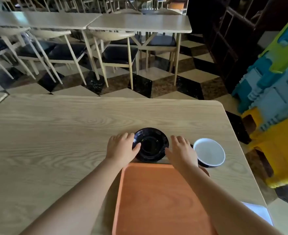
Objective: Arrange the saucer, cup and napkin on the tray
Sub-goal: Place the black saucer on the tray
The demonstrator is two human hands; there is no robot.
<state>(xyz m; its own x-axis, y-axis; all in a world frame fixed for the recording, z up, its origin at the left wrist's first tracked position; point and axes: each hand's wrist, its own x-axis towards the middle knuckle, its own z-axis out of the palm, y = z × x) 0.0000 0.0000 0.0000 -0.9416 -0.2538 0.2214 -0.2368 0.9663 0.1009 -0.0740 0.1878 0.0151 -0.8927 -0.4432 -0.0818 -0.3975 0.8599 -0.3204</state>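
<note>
A black saucer [151, 145] lies on the wooden table just beyond the far edge of the orange tray [158, 197]. My left hand [121, 148] rests at the saucer's left rim, thumb touching it and fingers curled around the edge. My right hand [182, 150] lies flat at the saucer's right side, fingers apart, thumb at the rim. A dark cup with a white inside [209, 152] stands to the right of my right hand. A pale napkin [258, 212] shows at the table's right front edge, partly hidden by my right arm.
The wooden table [63, 133] spreads wide to the left and back. Its right edge runs close to the cup. Stacked blue, green and yellow plastic stools [275, 99] stand on the floor at the right. More tables and chairs [106, 48] fill the room behind.
</note>
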